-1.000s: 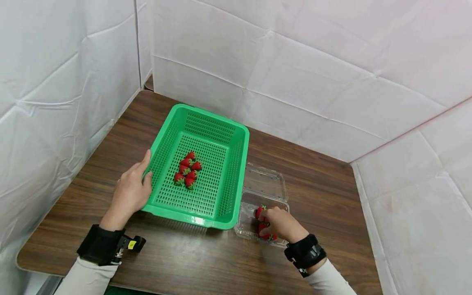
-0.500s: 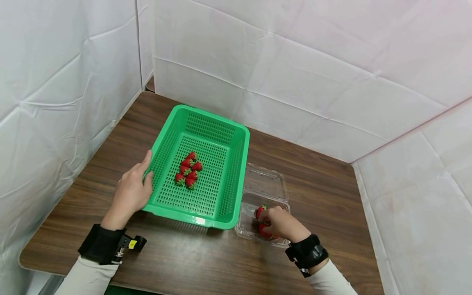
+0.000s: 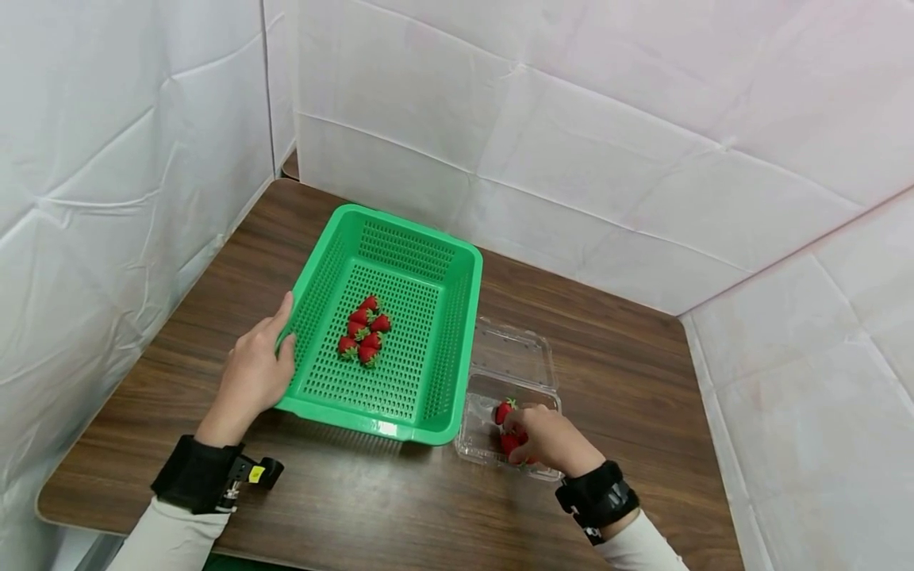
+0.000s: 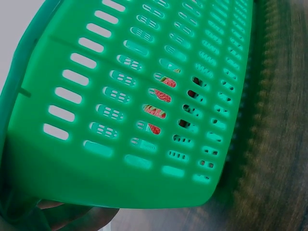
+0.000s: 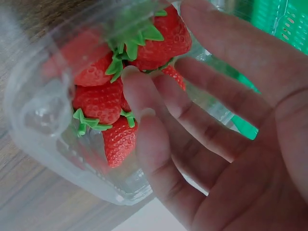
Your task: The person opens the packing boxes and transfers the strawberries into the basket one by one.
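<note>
My left hand (image 3: 255,365) grips the left rim of a green perforated basket (image 3: 443,381), thumb inside and fingers curled beneath the edge. Several red strawberries (image 3: 359,328) with green leaves lie together on its floor. To the basket's right, my right hand (image 3: 546,434) reaches into a clear plastic clamshell box (image 3: 471,444). Its fingers are spread and nearly straight among the box's strawberries (image 5: 98,102). In the right wrist view, one strawberry (image 5: 166,43) lies between thumb and fingertips, with fingertips right at its lower side. The left wrist view shows the basket's slotted side wall (image 4: 115,168).
The box's clear lid (image 3: 510,353) lies folded back behind it, beside the basket's right wall. Both stand on a brown wood-grain table (image 3: 614,373). White sheeting (image 3: 571,159) walls off the back and both sides.
My right hand has shifted slightly within the box, and the strawberries under its fingers have moved a little. The left hand and the basket have stayed in place.
</note>
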A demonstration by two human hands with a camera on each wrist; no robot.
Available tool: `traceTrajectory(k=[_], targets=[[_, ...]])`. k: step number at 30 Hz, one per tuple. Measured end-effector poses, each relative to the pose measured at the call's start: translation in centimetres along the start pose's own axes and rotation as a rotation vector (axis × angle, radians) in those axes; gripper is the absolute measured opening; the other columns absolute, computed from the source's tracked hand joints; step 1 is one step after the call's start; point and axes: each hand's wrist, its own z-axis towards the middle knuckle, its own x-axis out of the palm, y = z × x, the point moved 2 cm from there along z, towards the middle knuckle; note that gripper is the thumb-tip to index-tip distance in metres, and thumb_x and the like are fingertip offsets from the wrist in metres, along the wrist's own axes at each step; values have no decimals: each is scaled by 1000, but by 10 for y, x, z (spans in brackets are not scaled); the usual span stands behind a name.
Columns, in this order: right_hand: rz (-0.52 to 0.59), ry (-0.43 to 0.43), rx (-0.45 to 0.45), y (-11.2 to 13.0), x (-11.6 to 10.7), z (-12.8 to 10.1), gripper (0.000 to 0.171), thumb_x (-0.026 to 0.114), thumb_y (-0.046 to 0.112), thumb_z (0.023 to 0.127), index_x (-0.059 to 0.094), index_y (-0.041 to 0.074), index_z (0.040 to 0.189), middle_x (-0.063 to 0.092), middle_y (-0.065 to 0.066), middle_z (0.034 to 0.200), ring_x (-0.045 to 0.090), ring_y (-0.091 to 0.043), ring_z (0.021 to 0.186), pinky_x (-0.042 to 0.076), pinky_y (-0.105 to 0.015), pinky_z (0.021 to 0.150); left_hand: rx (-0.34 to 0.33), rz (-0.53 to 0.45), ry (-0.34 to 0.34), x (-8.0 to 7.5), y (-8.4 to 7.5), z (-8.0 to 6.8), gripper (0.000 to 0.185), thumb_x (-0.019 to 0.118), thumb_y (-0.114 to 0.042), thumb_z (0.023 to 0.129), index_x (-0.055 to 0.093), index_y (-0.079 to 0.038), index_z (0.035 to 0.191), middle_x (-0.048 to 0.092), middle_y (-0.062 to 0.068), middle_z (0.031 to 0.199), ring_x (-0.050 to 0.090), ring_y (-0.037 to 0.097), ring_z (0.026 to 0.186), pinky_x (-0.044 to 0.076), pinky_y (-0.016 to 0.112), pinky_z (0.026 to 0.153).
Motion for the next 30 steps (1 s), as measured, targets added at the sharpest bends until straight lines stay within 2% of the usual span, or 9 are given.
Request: traceTrajectory(k=[5,12,16,23,27,30], targets=[[16,-6,14,-1,4,1,40,85,11,72,66,4,106,64,-7,91,54,-14,72,46,-28,60,-5,-1,3,0,0,0,63,45,-7,101,15,-14,156,48,33,136,57,53,102,45,65,78],[2,-2,-23,-1,4,0,32,79,8,78,67,4,107,63,-5,81,50,-12,62,40,-23,52,2,-5,0,1,0,0,62,45,-7,101,16,-13,156,49,33,135,57,53,103,44,66,80],[-32,-18,-56,1,-1,-2,28,76,8,80,69,5,106,66,-5,85,50,-10,62,41,-23,54,3,-7,-1,1,-1,0,62,45,-7,101,16,-13,156,49,33,135,57,53,104,45,66,80],[20,-50,-83,4,-9,-3,17,73,7,84,70,4,100,69,-5,93,59,-7,72,49,-25,61,9,-1,-14,0,-1,-1,62,45,-5,100,17,-12,156,50,34,134,57,54,102,44,67,79],[45,-68,-92,7,-13,-3,18,72,8,85,69,4,102,66,-3,88,57,-6,65,48,-23,56,11,-1,-21,0,-1,-1,62,45,-5,100,18,-12,156,51,34,133,57,54,101,44,67,79],[41,-87,-106,10,-17,-3,22,71,10,85,68,5,106,67,-4,91,58,-6,64,47,-22,56,10,-1,-21,0,-1,-1,62,45,-5,100,18,-11,156,51,34,132,58,54,100,44,67,79]])
